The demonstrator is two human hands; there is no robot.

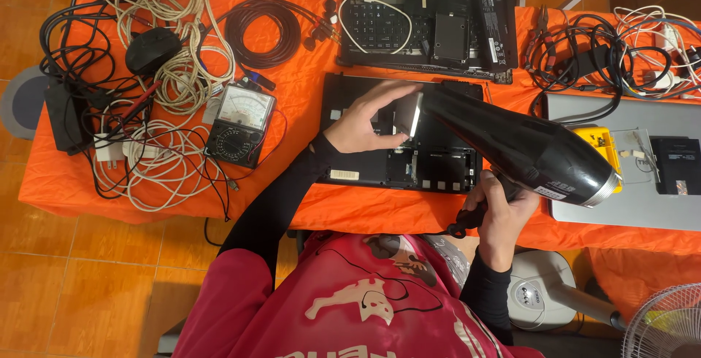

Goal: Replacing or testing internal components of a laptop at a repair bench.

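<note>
My right hand (498, 210) grips the handle of a black hair dryer (526, 150), whose nozzle points left over an opened black laptop base (350, 150) lying on the orange-covered table (292, 95). My left hand (365, 120) rests on that laptop base, and its fingers hold a small silvery flat part (410, 113) right at the dryer's nozzle. The dryer body hides part of the laptop's right side.
A second dismantled laptop (427, 18) lies behind. An analog multimeter (239, 123), a black mouse (152, 50) and tangled cables (168, 51) fill the left. A grey laptop lid (642, 175) with a yellow part (600, 146) sits right. A fan (668, 325) stands at the lower right.
</note>
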